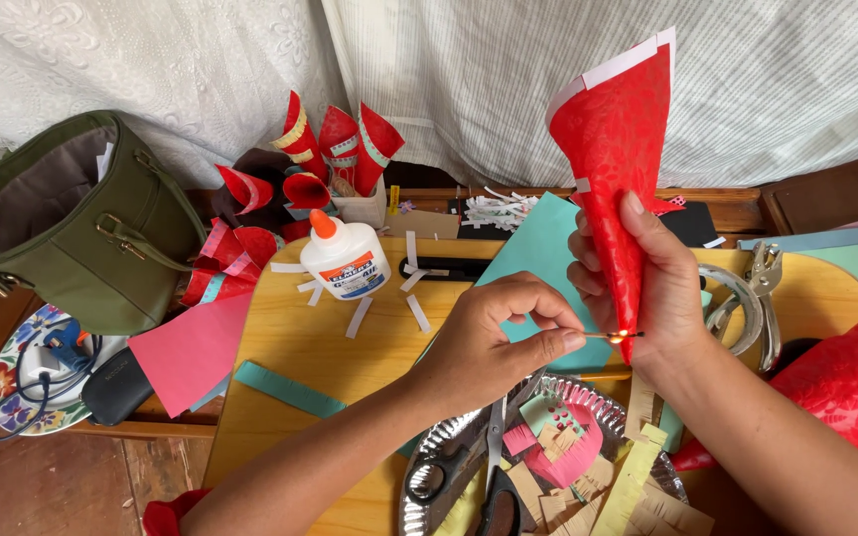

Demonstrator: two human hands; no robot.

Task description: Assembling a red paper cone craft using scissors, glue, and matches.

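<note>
Cone upright, gripped in right hand | left hand pinching lit match at tip

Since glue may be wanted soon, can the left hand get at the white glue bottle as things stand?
Probably not right away: the left hand is pinching a lit match at the red paper cone. The glue bottle stands upright on the yellow board, with open space before it.
</note>
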